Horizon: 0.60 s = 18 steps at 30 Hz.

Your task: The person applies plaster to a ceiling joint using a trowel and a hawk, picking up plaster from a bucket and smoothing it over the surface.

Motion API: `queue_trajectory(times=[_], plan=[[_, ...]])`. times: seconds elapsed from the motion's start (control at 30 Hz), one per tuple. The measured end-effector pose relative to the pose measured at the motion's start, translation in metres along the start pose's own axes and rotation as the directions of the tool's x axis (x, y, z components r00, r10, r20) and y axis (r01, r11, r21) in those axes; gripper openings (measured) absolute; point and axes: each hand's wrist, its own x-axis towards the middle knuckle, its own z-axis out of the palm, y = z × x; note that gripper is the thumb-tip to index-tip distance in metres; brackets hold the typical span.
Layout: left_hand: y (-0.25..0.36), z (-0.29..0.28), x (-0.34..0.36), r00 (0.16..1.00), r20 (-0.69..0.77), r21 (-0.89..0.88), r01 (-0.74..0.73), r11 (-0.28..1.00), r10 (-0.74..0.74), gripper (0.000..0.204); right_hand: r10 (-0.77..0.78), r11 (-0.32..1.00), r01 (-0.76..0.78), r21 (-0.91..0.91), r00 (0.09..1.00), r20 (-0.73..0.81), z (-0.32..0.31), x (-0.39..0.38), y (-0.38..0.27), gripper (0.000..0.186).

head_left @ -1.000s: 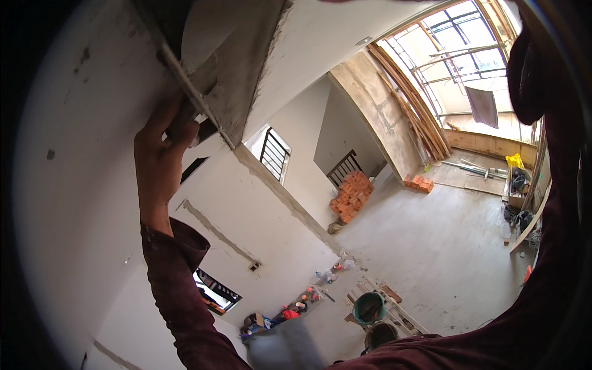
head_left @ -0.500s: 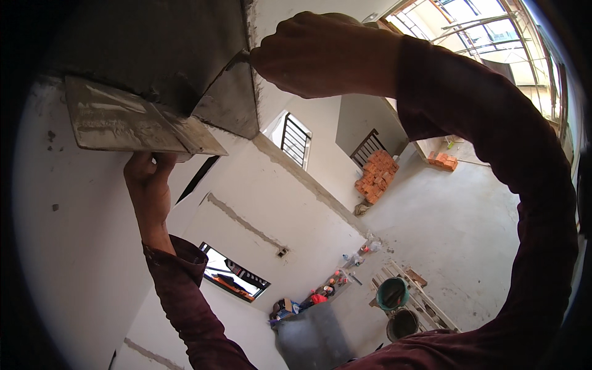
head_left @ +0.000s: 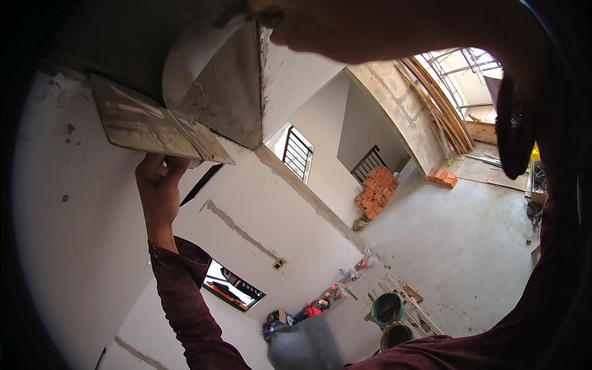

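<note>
- A flat rectangular plaster-smeared grey hawk board (head_left: 157, 126) is held up from below by the left hand (head_left: 159, 188); fingers are closed on its underside handle, which is hidden.
- A grey steel trowel blade (head_left: 225, 105) sits just right of and above the hawk board, touching its inner edge; its handle is gripped in the closed right hand (head_left: 345, 24) at the top.
- The hawk board's long axis runs upper left to lower right, against the white plastered wall (head_left: 74, 246).
- The right hand is nearer the trowel blade; wet grey plaster coats both tools.
- Far below: red brick stack (head_left: 376, 191), green bucket (head_left: 388, 308).

Building site: bare plastered walls (head_left: 259, 203), stacked bricks (head_left: 376, 191).
</note>
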Motion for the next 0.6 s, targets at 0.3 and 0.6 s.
queue_trajectory(times=[0.3, 0.6], plan=[[0.004, 0.004, -0.002, 0.998, -0.038, -0.068, 0.041, 0.997, -0.044, 0.023, 0.121, 0.982, -0.137, -0.133, 0.985, -0.123, 0.034, -0.066, 0.015, 0.021], [-0.004, 0.005, 0.000, 0.998, -0.007, -0.180, 0.063, 0.982, -0.066, 0.026, 0.451, 0.658, -0.159, 0.736, 0.866, -0.216, 0.165, -0.016, -0.027, 0.029]])
